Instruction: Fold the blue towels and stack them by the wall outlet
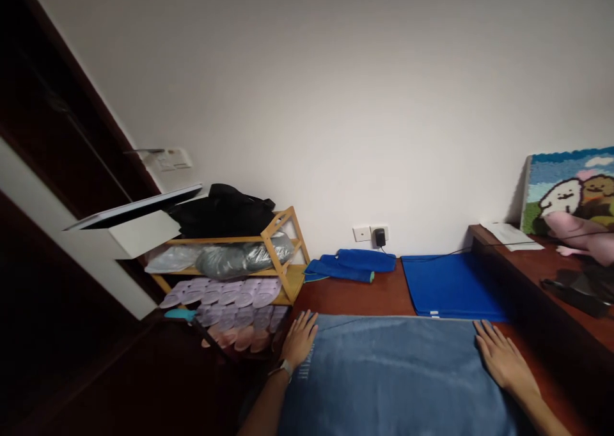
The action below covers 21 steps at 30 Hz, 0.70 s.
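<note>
A grey-blue towel (393, 372) lies spread over the reddish-brown wooden surface (378, 295), its far edge running straight between my hands. My left hand (300, 340) rests flat on the towel's far left corner, fingers stretched out; a watch is on that wrist. On the far right corner lies my right hand (501, 356), palm down with fingers extended. Just beyond the towel sits a folded bright blue cloth (451, 286) with a small white tag. A crumpled blue cloth (350, 264) lies to its left, near the wall. The towel's near edge is out of view.
A wooden rack (283, 257) on the left holds lilac and pink slippers (230, 292), plastic-wrapped items and a black bag (225, 212). A white box (139, 231) juts out beside it. A plugged charger (380, 236) trails a cable to the raised ledge (542, 276) on the right.
</note>
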Each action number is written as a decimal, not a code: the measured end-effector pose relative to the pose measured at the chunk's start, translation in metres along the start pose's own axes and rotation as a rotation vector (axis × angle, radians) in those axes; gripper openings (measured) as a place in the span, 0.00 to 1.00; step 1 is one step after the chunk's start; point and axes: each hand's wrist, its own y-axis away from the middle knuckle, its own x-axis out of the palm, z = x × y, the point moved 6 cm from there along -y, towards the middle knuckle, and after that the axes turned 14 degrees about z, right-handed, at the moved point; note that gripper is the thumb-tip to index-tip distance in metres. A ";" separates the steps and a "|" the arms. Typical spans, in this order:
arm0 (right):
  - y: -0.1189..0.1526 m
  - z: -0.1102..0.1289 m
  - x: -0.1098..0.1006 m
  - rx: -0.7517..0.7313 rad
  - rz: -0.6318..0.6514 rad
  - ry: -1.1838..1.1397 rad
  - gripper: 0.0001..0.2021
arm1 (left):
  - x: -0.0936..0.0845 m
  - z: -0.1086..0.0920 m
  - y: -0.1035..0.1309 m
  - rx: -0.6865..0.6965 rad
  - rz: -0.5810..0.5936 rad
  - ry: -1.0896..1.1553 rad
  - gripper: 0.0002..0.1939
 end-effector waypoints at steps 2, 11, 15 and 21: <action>-0.001 -0.003 0.000 0.043 -0.002 -0.007 0.36 | 0.009 0.001 -0.008 -0.017 0.018 -0.004 0.26; -0.003 -0.011 -0.013 0.059 -0.032 -0.218 0.35 | 0.015 0.005 -0.009 -0.087 0.066 -0.010 0.28; -0.014 -0.025 -0.032 0.097 -0.063 -0.530 0.31 | -0.005 -0.002 -0.015 -0.090 0.074 0.018 0.28; -0.036 -0.041 -0.054 0.197 -0.158 -0.614 0.30 | -0.028 -0.175 0.023 0.239 -0.225 0.265 0.22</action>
